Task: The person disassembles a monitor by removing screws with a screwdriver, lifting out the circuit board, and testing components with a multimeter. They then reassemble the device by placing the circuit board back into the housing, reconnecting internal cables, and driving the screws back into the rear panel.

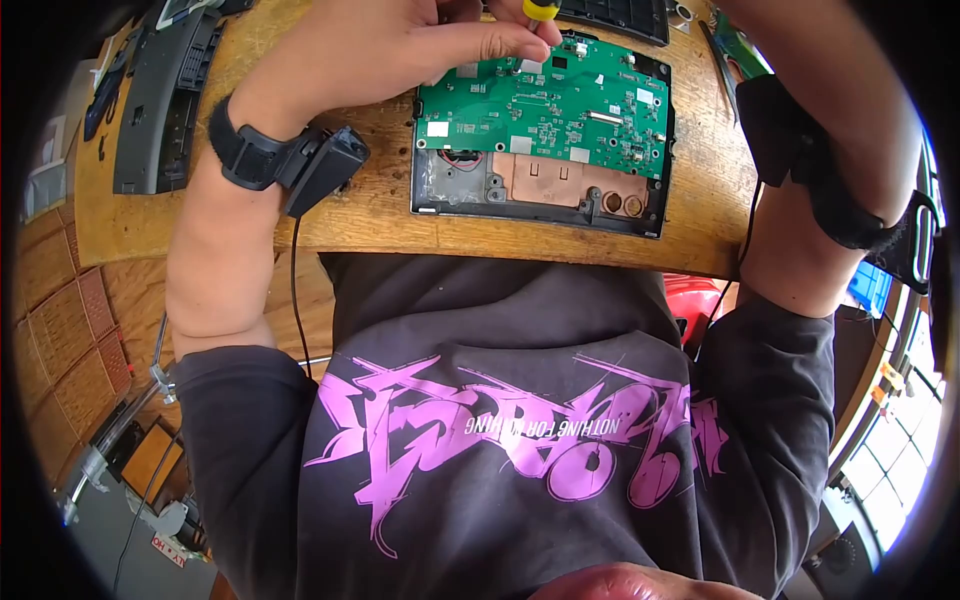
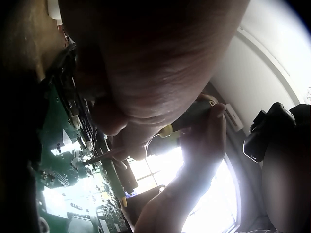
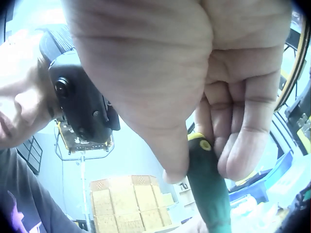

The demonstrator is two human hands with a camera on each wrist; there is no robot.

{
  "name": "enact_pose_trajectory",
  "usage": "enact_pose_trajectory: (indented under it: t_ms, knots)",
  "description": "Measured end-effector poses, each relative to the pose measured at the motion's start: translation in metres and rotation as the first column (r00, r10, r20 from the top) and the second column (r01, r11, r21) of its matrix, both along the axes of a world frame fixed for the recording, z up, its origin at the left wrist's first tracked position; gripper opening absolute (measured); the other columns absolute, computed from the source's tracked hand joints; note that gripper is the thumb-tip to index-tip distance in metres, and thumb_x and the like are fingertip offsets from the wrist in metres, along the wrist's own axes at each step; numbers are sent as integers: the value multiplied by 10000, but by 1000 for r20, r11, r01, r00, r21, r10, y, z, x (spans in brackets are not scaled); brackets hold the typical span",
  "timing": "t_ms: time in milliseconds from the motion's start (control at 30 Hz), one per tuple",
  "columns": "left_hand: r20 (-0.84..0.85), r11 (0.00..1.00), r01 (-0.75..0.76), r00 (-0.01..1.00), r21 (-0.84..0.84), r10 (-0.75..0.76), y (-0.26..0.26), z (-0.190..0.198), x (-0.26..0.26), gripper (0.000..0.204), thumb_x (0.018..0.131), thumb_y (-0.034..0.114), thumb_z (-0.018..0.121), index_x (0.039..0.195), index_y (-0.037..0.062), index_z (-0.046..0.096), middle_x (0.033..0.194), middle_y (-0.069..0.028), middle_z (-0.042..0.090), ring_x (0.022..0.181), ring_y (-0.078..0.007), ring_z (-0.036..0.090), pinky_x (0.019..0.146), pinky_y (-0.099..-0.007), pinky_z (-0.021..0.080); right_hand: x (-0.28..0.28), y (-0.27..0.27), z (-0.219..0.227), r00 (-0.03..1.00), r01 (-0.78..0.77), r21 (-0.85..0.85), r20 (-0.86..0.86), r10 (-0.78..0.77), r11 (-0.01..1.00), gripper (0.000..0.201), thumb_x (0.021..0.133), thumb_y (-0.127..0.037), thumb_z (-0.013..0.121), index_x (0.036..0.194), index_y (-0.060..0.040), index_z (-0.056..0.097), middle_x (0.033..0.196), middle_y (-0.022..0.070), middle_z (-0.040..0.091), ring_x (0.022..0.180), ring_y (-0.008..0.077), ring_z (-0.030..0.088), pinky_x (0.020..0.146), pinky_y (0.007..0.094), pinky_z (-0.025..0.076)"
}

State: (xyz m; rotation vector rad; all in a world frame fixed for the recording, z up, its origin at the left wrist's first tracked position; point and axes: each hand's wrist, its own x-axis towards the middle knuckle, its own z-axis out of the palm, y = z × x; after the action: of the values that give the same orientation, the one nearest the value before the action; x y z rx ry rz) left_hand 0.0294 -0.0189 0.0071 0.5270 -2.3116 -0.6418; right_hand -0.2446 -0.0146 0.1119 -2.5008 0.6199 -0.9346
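A green circuit board (image 1: 560,105) lies in a black casing (image 1: 540,222) with a copper-coloured plate (image 1: 565,180) showing below it. My left hand (image 1: 420,45) is over the board's upper edge, thumb and fingers pinching the screwdriver shaft (image 2: 104,156). In the left wrist view the shaft's tip is at the board's surface. My right hand (image 3: 194,82) holds the dark green handle (image 3: 209,184) by its yellow-marked end between thumb and fingers. From the head view, only the yellow part of the screwdriver (image 1: 541,10) shows, and the right hand is beyond the top edge.
A long black plastic housing (image 1: 155,120) stands on the left of the wooden table (image 1: 370,215). Another black part (image 1: 615,15) lies behind the board. Cables hang from the wrist cameras near the table's front edge.
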Motion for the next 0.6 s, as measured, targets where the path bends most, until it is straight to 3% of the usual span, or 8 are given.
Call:
enact_pose_trajectory:
  t_ms: [33, 100, 200, 233, 300, 333, 433, 600]
  knots:
    - [-8, 971, -48, 999, 235, 51, 6, 0, 1, 217, 1006, 105, 876, 1197, 13, 829, 972, -35, 838, 759, -73, 699, 645, -245, 509, 1, 2, -2, 1000, -7, 0, 2, 7, 1000, 310, 877, -40, 972, 1072, 47, 747, 1002, 128, 795, 918, 148, 764, 813, 288, 605]
    - [-2, 885, -91, 995, 456, 104, 12, 3, 1, 227, 1003, 113, 883, 1197, 10, 829, 994, -22, 834, 777, -78, 709, 663, -241, 524, -1, -1, -2, 1000, -4, 2, 2, 4, 1000, 310, 877, -39, 971, 1072, 46, 746, 1003, 128, 795, 919, 148, 764, 814, 288, 606]
    - [118, 891, -162, 985, 423, 123, 21, 26, -12, 242, 997, 128, 897, 1196, 10, 827, 977, -11, 810, 790, -93, 718, 697, -241, 548, 0, -1, -3, 1000, 4, 4, 4, -4, 1000, 309, 877, -38, 971, 1072, 45, 745, 1004, 129, 795, 921, 149, 765, 815, 289, 606]
    - [-77, 772, -230, 938, 593, 338, 35, 53, -35, 271, 996, 129, 900, 1227, 13, 820, 956, -7, 798, 792, -86, 710, 702, -241, 545, 2, 0, -2, 1000, 11, -1, 10, -11, 1000, 309, 877, -38, 970, 1072, 45, 745, 1004, 129, 795, 922, 149, 765, 816, 289, 606]
    - [-219, 617, -225, 800, 754, 559, 36, 47, -35, 300, 995, 130, 902, 1258, 15, 813, 935, -2, 787, 793, -80, 701, 708, -241, 542, 9, 7, -4, 998, 54, -29, 30, -53, 998, 309, 877, -37, 970, 1072, 44, 744, 1005, 129, 796, 923, 149, 765, 816, 289, 606]
    - [-170, 735, -179, 912, 654, 373, 23, 11, -13, 348, 992, 135, 907, 1295, 7, 796, 928, -7, 782, 795, -82, 696, 708, -242, 540, 10, 9, -5, 996, 71, -42, 48, -69, 997, 309, 877, -37, 970, 1072, 44, 744, 1005, 129, 796, 924, 149, 765, 817, 289, 606]
    - [-86, 883, -62, 990, 466, 115, 10, -5, -2, 400, 987, 140, 914, 1332, -8, 776, 913, -13, 767, 787, -89, 686, 704, -249, 537, 5, 3, -11, 998, 28, -39, 58, -25, 999, 309, 877, -35, 969, 1072, 43, 743, 1006, 129, 796, 926, 150, 765, 818, 290, 606]
    - [2, 920, -111, 993, 376, 119, 13, 2, -2, 354, 975, 161, 928, 1250, -19, 797, 877, -17, 736, 769, -98, 681, 681, -258, 530, 0, -2, -9, 999, -7, -4, 48, 7, 1000, 309, 877, -34, 968, 1072, 42, 741, 1007, 129, 796, 929, 151, 766, 820, 291, 606]
